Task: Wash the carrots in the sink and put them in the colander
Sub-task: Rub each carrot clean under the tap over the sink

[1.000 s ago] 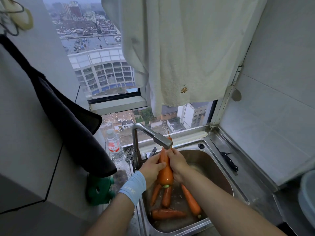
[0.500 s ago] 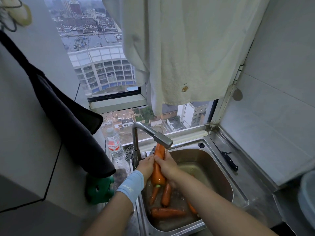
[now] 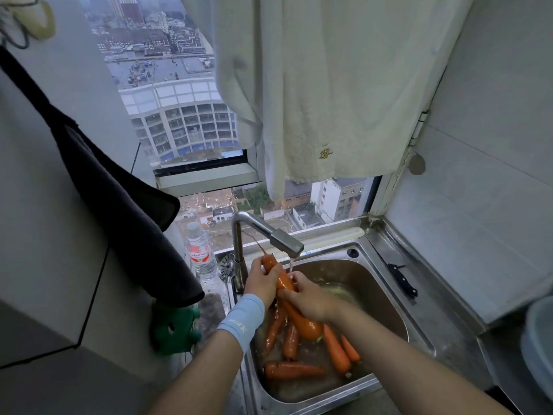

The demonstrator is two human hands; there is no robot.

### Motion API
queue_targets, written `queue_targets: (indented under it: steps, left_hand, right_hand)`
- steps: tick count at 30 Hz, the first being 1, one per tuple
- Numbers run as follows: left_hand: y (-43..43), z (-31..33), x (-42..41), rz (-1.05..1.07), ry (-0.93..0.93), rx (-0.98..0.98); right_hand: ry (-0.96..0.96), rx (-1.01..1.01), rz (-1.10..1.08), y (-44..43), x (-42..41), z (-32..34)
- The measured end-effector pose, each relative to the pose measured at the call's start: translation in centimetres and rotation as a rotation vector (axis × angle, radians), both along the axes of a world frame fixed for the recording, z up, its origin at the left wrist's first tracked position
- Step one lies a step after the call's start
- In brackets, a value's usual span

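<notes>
Diagonally, carrot (image 3: 308, 324) tip up toward faucet (image 3: 284, 242), left hand (image 3: 263, 280), right hand (image 3: 308, 298) gripping

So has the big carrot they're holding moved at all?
Yes. The big carrot has tilted: its thin tip swung left, away from the faucet spout toward its upright pipe, and its thick end swung right.
</notes>
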State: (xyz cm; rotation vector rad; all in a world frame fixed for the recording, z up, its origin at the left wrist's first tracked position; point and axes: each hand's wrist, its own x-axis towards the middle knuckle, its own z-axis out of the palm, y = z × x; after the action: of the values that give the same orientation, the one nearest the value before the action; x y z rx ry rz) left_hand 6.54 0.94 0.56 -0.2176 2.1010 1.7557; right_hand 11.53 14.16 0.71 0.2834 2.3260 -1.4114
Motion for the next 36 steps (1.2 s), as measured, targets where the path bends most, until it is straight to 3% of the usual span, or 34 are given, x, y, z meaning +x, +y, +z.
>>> queue_targets:
  steps: [6,15,22,29,34,36]
  left_hand:
    - [1.8,0.3,0.8,-0.004,0.128,-0.190]
    - [3.3,0.3,0.7,-0.096,-0.027,0.214]
    - [3.6,-0.2,0.0,0.136,-0.076,0.085]
    - [3.2,-0.7,1.0,0.002,-0.145,0.376]
    - [3.2,-0.3,0.4,0.200,-0.129,0.218]
    - [3.1,-0.4,0.3,0.232,-0.152,0.253]
  right_hand:
    - [0.006,0.082,0.095,2.1,0.1,0.7]
    - [0.170,0.258,0.068,4.1,0.5,1.2]
    - [0.117,0.261,0.211,5.1,-0.1,1.4]
    - [0.131,0.205,0.101,4.8,0.5,1.7]
    - [0.149,0.340,0.181,3.7,0.4,2.2]
    - [0.165,0.376,0.185,3.6,0.2,2.1]
